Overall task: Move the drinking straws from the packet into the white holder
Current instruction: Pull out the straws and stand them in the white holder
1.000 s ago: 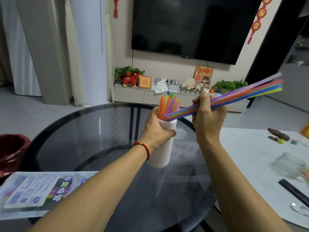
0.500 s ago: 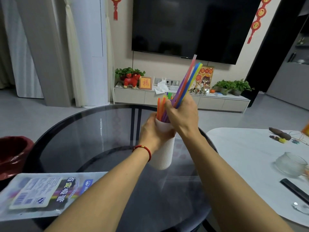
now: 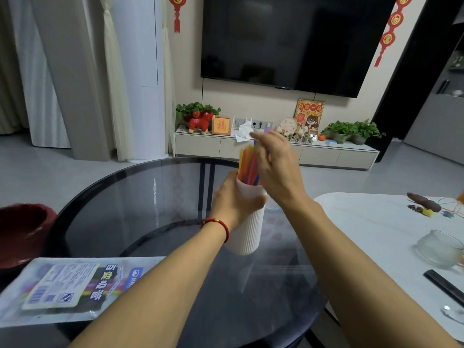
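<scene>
Left hand grips the white holder to steady it on the bench; right hand, fingers loosely open, settles the straws upright.

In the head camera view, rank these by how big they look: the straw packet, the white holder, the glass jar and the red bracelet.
1. Straw packet, though it lies nearest the camera, which inflates it.
2. White holder.
3. Glass jar, near the holder's apparent size, so that order is unsure.
4. Red bracelet.
</scene>
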